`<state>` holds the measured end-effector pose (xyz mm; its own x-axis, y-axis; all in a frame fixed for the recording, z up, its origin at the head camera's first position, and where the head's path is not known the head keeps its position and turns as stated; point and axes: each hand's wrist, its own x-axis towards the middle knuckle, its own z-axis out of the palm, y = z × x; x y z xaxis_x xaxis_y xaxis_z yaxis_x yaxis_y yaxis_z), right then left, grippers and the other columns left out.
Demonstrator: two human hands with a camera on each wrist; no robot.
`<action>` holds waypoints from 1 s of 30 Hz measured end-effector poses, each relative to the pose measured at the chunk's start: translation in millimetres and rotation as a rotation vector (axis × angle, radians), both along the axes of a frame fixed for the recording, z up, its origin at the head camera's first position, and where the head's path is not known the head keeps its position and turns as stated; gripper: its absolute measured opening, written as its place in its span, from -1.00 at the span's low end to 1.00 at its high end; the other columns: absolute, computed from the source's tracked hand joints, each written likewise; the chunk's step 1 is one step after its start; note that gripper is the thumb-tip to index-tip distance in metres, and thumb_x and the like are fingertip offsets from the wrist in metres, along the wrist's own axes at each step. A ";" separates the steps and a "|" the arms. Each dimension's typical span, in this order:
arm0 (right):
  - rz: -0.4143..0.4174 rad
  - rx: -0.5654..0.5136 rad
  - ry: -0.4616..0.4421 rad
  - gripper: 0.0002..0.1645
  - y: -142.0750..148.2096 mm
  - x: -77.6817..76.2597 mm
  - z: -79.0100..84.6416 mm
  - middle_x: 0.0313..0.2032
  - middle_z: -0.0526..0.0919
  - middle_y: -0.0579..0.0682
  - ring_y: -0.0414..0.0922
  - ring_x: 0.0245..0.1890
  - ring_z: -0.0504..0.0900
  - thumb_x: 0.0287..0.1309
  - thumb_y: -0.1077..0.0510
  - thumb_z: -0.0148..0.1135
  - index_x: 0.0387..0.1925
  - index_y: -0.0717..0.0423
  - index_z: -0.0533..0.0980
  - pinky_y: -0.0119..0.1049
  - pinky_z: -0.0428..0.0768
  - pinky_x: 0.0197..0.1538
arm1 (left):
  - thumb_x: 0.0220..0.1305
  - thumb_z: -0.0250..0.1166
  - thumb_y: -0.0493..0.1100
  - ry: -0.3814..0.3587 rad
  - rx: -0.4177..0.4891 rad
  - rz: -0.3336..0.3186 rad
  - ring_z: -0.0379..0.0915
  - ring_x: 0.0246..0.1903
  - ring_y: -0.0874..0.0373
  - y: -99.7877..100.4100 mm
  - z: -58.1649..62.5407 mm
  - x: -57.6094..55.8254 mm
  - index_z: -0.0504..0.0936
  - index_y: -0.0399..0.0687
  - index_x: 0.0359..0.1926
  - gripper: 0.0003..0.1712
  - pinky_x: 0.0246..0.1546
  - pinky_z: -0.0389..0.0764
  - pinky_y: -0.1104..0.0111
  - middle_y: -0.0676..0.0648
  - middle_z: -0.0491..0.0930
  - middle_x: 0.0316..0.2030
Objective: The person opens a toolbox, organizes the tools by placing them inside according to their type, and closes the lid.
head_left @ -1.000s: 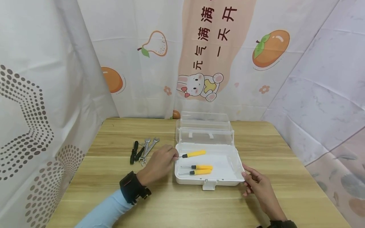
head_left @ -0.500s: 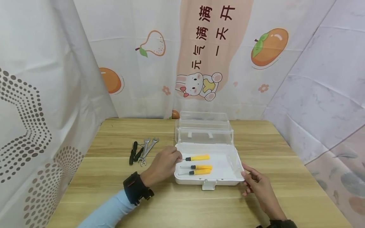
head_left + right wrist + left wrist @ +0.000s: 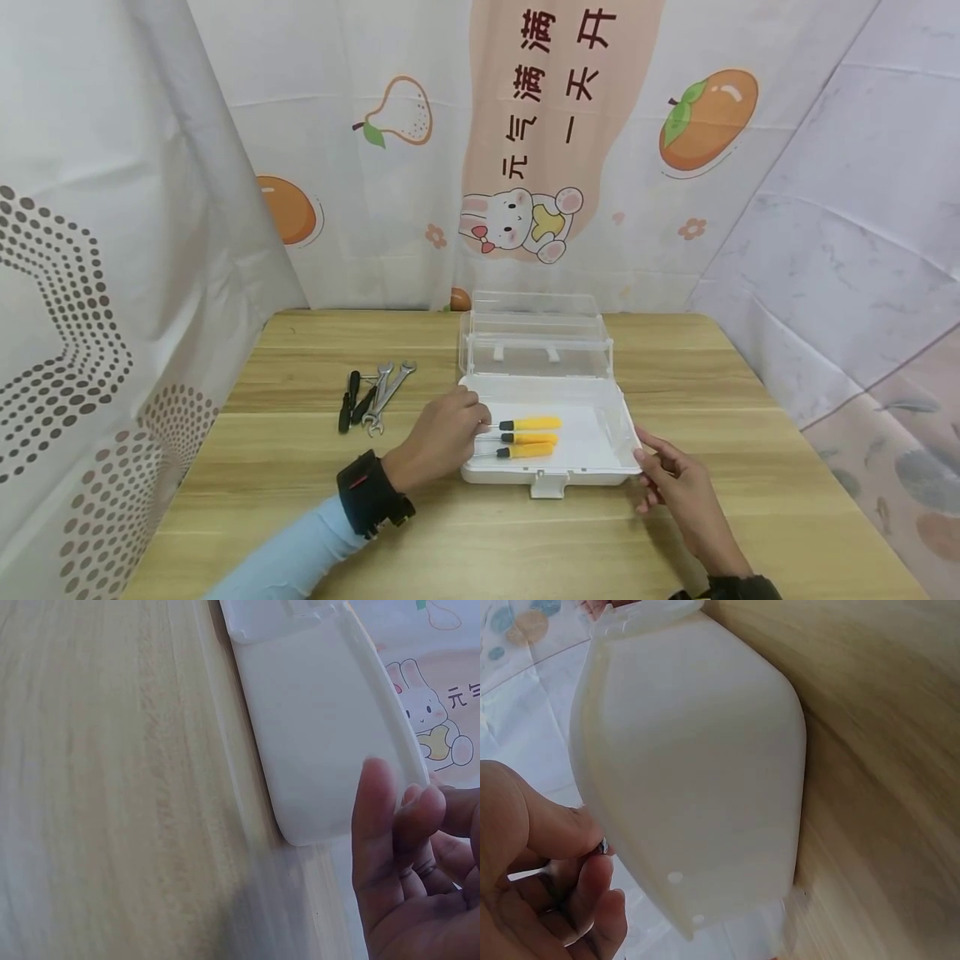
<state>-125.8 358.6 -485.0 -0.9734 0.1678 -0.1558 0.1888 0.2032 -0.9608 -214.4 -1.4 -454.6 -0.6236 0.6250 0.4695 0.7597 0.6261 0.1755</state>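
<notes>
A white toolbox (image 3: 600, 417) stands on the table with its clear lid (image 3: 536, 333) tipped back. My left hand (image 3: 442, 433) reaches over the box's left rim and pinches the metal shaft of a yellow-handled screwdriver (image 3: 538, 423); in the left wrist view a metal tip (image 3: 604, 846) shows between thumb and finger. Just in front of it, inside the box, lie two more yellow screwdrivers (image 3: 534, 437), partly hidden by the hand. At the right front corner, my right hand (image 3: 675, 479) holds the box's rim between thumb and fingers.
Left of the box lie several tools: black-handled screwdrivers (image 3: 353, 392) and silver wrenches (image 3: 392, 396). The wooden table (image 3: 480, 542) ends at a printed curtain (image 3: 360, 233) at the back. A white latch (image 3: 548, 485) hangs at the box's front.
My left hand has moved right and slightly forward over the rim, bringing the pinched screwdriver down beside the other two. The right hand stays at the corner.
</notes>
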 end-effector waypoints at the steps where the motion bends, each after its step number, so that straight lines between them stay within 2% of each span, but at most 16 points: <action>1: -0.003 -0.003 0.002 -0.32 -0.2 -0.2 0.0 -0.34 0.51 0.17 -0.17 -0.59 0.47 0.46 -0.01 0.23 0.48 0.12 0.34 -0.16 0.70 -0.44 | 0.15 0.38 -0.45 0.002 -0.003 -0.004 0.42 -0.39 0.20 0.6 -0.3 0.0 0.75 -0.07 -0.36 -0.82 -0.35 0.51 0.43 0.07 0.56 -0.44; 5: -0.008 -0.014 0.011 -0.31 -0.9 -0.2 -0.1 -0.35 0.51 0.17 -0.18 -0.60 0.47 0.44 0.00 0.25 0.48 0.15 0.34 -0.17 0.69 -0.45 | 0.17 0.38 -0.40 -0.004 -0.025 -0.014 0.41 -0.41 0.20 1.9 -2.3 0.1 0.75 -0.04 -0.39 -0.84 -0.36 0.50 0.43 0.08 0.56 -0.46; 17: -0.001 -0.017 0.053 -0.33 -2.1 2.6 -1.9 -0.39 0.51 0.18 -0.20 -0.62 0.46 0.46 0.05 0.24 0.46 0.22 0.34 -0.19 0.68 -0.49 | 0.05 0.35 -0.48 -0.045 -0.067 -0.048 0.36 -0.44 0.22 5.8 -7.3 1.2 0.78 -0.02 -0.44 -0.75 -0.38 0.42 0.47 0.09 0.61 -0.47; 20: -0.004 -0.020 0.062 -0.33 -2.7 3.0 -3.8 -0.40 0.51 0.18 -0.20 -0.63 0.46 0.45 0.07 0.25 0.45 0.24 0.35 -0.19 0.68 -0.50 | -0.03 0.30 -0.53 -0.076 -0.093 -0.052 0.30 -0.46 0.23 6.6 -9.3 1.1 0.76 0.00 -0.47 -0.68 -0.42 0.35 0.50 0.12 0.55 -0.52; 24: 0.002 -0.029 0.074 -0.34 -3.3 1.6 -6.5 -0.41 0.51 0.16 -0.21 -0.63 0.46 0.45 0.08 0.25 0.44 0.25 0.35 -0.18 0.68 -0.51 | -0.04 0.29 -0.54 -0.097 -0.125 -0.050 0.23 -0.49 0.22 6.4 -10.3 0.5 0.74 0.01 -0.51 -0.67 -0.47 0.27 0.49 0.14 0.43 -0.58; 27: 0.006 -0.030 0.081 -0.35 -2.9 0.3 -7.1 -0.40 0.51 0.16 -0.20 -0.62 0.46 0.45 0.07 0.25 0.45 0.23 0.36 -0.19 0.68 -0.51 | 0.04 0.33 -0.51 -0.092 -0.136 -0.052 0.22 -0.50 0.22 5.8 -9.5 -0.4 0.77 0.01 -0.49 -0.69 -0.48 0.26 0.48 0.14 0.47 -0.59; 30: 0.002 -0.022 0.077 -0.35 -2.1 0.6 -6.2 -0.38 0.51 0.18 -0.19 -0.61 0.45 0.45 0.06 0.25 0.45 0.21 0.36 -0.19 0.68 -0.50 | 0.16 0.33 -0.46 -0.077 -0.104 -0.061 0.26 -0.45 0.21 4.3 -8.6 -1.4 0.81 0.02 -0.41 -0.72 -0.43 0.32 0.48 0.11 0.61 -0.52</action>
